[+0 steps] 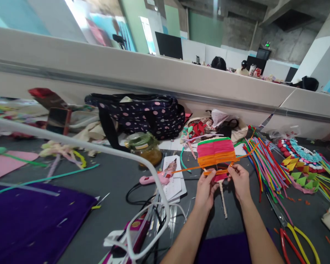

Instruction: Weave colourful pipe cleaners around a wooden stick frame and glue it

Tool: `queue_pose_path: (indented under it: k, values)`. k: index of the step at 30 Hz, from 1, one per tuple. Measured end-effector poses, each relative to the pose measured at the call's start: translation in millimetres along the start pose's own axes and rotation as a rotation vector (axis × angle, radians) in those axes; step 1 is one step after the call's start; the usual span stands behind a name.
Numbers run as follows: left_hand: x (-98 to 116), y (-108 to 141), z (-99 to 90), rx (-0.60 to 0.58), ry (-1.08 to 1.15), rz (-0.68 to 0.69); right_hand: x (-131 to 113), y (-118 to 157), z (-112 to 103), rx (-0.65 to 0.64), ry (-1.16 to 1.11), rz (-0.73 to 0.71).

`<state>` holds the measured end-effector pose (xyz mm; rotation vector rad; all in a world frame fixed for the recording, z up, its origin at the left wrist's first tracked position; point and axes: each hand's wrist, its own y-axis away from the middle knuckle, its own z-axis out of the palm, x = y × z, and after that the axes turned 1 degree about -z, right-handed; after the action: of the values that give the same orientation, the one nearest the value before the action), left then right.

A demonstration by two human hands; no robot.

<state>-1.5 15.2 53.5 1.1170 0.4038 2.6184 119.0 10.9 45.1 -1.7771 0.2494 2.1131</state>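
Crowded worktop (90, 231). Striped fan (216, 151) sits upright between the hands, over its pale stem (223, 201). Left hand (206, 190) and right hand (239, 181) both pinch orange pipe cleaner at its lower edge. Uneven pull could skew the rows. Loose orange tail (187, 169) runs by the pink glue gun (154, 179): could snag, or pick up glue if hot; can't tell.
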Motion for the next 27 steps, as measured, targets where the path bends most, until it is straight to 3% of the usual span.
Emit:
queue_pose_path:
  k: [4,6,13,21,24,27]
  values:
    - [0.3,-1.6,-1.0,-0.016,0.027,-0.176,-3.7,0.9,-0.9,0.008,0.056,-0.025]
    - [-0.8,-1.5,-0.8,-0.033,-0.016,-0.186,-5.7,1.5,-1.8,0.009,0.076,-0.042]
    - [-4.7,2.4,1.9,-0.056,-0.067,-0.007,-11.2,4.6,-1.8,0.026,0.128,-0.110]
    - [-9.2,0.6,3.2,-0.042,0.014,0.060,-15.0,7.8,4.3,0.029,0.171,-0.126]
    - [-6.7,-2.6,1.8,-0.012,0.008,0.120,-12.3,3.5,-2.5,-0.002,0.188,-0.123]
    - [-0.7,-6.1,-0.8,0.039,-0.029,0.203,-3.9,-7.6,-21.1,0.054,0.366,-0.175]
